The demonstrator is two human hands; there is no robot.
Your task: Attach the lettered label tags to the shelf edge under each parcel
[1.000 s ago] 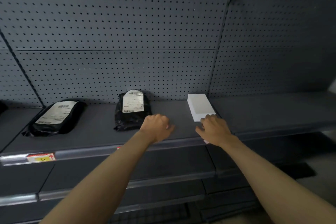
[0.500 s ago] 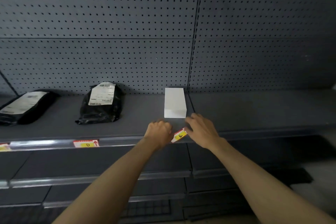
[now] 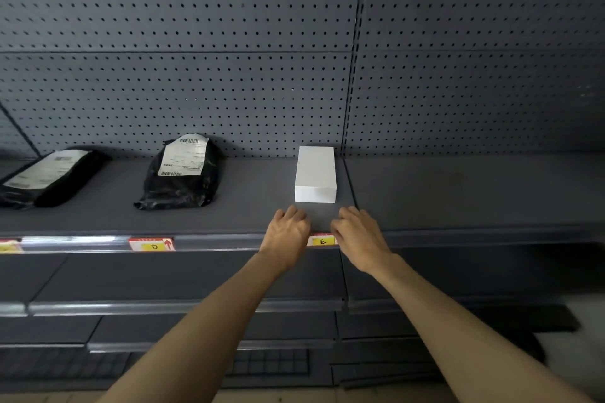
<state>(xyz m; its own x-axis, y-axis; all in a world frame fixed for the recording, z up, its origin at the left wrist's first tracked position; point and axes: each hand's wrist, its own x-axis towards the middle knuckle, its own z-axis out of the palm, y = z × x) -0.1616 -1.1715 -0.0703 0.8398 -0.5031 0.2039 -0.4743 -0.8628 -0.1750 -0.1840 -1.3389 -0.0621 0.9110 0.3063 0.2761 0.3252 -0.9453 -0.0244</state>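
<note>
the shelf [image 3: 458,193] held a white box [image 3: 315,173] and two black bagged parcels [image 3: 183,173] [image 3: 45,178]. the e tag [image 3: 322,241] sat level in the shelf edge [image 3: 212,242] under the box, where half a second before it was tilted. the left hand [image 3: 288,235] and right hand [image 3: 357,235] flanked it, fingers curled against its ends. the d tag [image 3: 152,244] sat under the middle parcel.

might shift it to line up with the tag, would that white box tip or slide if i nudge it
The white box lies flat on its broad face on the shelf, so it will probably slide, not tip. Its crisp edges suggest stiff card that should hold its shape. Its smooth faces may slip; weight can't be judged.
</note>
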